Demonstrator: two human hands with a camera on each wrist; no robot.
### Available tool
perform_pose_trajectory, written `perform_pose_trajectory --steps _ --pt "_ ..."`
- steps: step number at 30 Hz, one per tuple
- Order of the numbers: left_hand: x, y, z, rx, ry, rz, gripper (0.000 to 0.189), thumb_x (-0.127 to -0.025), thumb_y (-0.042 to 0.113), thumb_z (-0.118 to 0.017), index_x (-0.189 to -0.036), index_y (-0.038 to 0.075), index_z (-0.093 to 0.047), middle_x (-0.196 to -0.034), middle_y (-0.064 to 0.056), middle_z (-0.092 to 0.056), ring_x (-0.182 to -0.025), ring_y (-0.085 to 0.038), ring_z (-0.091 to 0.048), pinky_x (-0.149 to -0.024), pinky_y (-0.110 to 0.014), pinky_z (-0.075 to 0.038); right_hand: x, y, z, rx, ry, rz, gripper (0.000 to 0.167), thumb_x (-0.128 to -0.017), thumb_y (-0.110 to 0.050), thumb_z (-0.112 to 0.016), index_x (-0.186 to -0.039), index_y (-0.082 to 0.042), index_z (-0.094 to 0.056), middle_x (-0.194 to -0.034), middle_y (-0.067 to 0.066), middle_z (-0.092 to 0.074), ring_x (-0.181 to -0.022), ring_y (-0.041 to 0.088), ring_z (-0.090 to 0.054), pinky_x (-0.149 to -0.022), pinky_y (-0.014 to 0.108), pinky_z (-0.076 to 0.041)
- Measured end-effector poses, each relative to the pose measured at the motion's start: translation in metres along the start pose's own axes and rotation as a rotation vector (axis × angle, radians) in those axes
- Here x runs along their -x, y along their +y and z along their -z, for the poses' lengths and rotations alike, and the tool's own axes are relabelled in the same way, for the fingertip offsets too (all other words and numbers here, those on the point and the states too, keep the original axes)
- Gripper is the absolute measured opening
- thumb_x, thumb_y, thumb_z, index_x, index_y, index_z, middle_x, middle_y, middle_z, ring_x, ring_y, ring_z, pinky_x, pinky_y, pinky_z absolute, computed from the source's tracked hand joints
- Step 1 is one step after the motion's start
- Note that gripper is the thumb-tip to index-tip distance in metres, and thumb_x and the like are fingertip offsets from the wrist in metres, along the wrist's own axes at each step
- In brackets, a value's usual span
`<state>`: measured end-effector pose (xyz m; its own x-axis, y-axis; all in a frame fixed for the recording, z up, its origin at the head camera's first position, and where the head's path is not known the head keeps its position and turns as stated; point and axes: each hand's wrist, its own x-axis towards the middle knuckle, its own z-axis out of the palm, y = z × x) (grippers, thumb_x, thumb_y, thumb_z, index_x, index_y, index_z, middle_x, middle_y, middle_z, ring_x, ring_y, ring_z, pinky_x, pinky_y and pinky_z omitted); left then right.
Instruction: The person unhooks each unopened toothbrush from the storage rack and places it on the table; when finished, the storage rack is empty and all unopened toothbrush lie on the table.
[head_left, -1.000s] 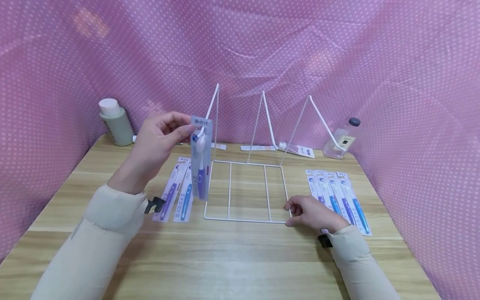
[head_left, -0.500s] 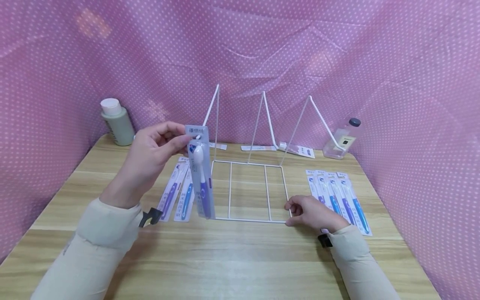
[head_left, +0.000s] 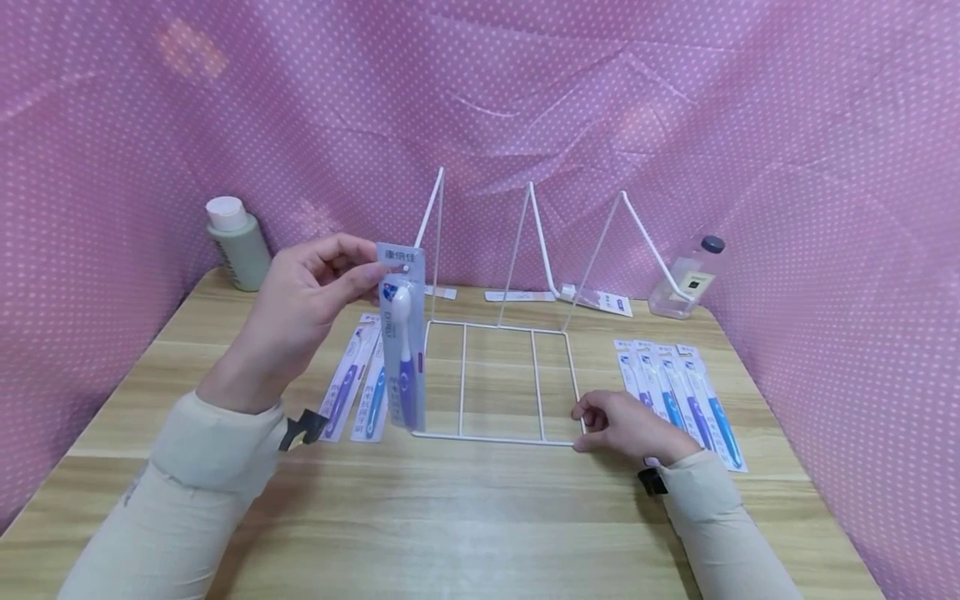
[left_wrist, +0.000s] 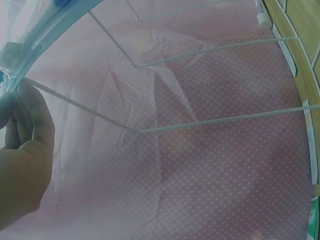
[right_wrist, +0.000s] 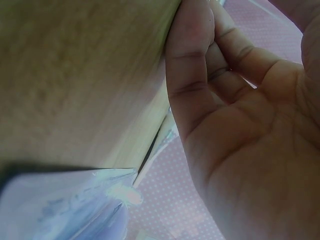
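Observation:
My left hand (head_left: 288, 308) pinches the upper part of a packaged toothbrush (head_left: 405, 358) with a purple handle, hanging upright. The white tip of the left hook (head_left: 428, 212) shows at the package's hanging hole. That hook belongs to a white wire rack (head_left: 495, 441) with three hooks and a flat grid base. In the left wrist view, the wire (left_wrist: 80, 104) meets the clear packaging (left_wrist: 47, 37) by the fingers. My right hand (head_left: 630, 427) grips the right front part of the rack's base with thumb and fingers. In the right wrist view, the palm (right_wrist: 255, 150) hides the grip.
Two packaged toothbrushes (head_left: 348, 375) lie left of the rack, and several more (head_left: 693, 400) fan out on the right. A green bottle (head_left: 242, 250), a clear bottle (head_left: 681, 287) and a toothpaste tube (head_left: 600, 300) stand or lie at the back, before a pink dotted curtain (head_left: 480, 100).
The left hand has brought the packaged toothbrush lower and nearer, so less of the hook shows in front of it, then raised it slightly. The right hand stays on the rack.

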<state>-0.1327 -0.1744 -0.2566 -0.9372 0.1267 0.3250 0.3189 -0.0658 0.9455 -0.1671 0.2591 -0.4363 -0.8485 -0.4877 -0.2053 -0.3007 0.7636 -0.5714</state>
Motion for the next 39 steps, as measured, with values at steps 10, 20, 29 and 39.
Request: perform_pose_trajectory --steps 10,20,29,39 --pt "0.002 0.005 0.001 -0.047 0.013 0.007 0.006 -0.099 0.007 -0.073 -0.105 0.007 -0.073 -0.094 -0.004 -0.07 -0.083 -0.016 -0.067 -0.082 -0.026 -0.061 0.001 -0.002 0.001 -0.011 -0.013 -0.033 0.034 -0.084 -0.028 -0.09 -0.107 -0.015 -0.07 -0.091 -0.003 -0.065 -0.084 0.014 -0.058 -0.075 0.027 -0.049" --pt "0.005 0.008 -0.001 -0.083 0.008 0.018 0.008 -0.1 0.011 -0.073 -0.107 0.007 -0.073 -0.096 -0.004 -0.069 -0.086 -0.017 -0.066 -0.083 -0.025 -0.06 0.0 -0.002 0.0 -0.016 -0.007 -0.004 0.035 -0.084 -0.028 -0.09 -0.108 -0.013 -0.07 -0.091 -0.002 -0.065 -0.084 0.014 -0.058 -0.075 0.027 -0.049" --pt "0.009 0.011 0.008 0.011 0.004 0.004 0.013 -0.098 0.011 -0.075 -0.107 0.002 -0.072 -0.097 -0.005 -0.071 -0.086 -0.015 -0.066 -0.082 -0.024 -0.06 0.001 -0.002 0.0 -0.016 -0.004 -0.002 0.034 -0.084 -0.027 -0.091 -0.107 -0.012 -0.07 -0.091 -0.002 -0.066 -0.084 0.014 -0.058 -0.074 0.027 -0.049" --pt "0.006 -0.017 0.052 -0.08 0.123 0.098 0.012 -0.1 0.014 -0.073 -0.109 0.007 -0.073 -0.097 0.002 -0.075 -0.084 -0.01 -0.071 -0.081 -0.022 -0.06 0.001 -0.002 0.0 -0.021 -0.007 0.003 0.035 -0.084 -0.026 -0.09 -0.108 -0.011 -0.07 -0.091 -0.001 -0.066 -0.084 0.015 -0.059 -0.074 0.027 -0.05"
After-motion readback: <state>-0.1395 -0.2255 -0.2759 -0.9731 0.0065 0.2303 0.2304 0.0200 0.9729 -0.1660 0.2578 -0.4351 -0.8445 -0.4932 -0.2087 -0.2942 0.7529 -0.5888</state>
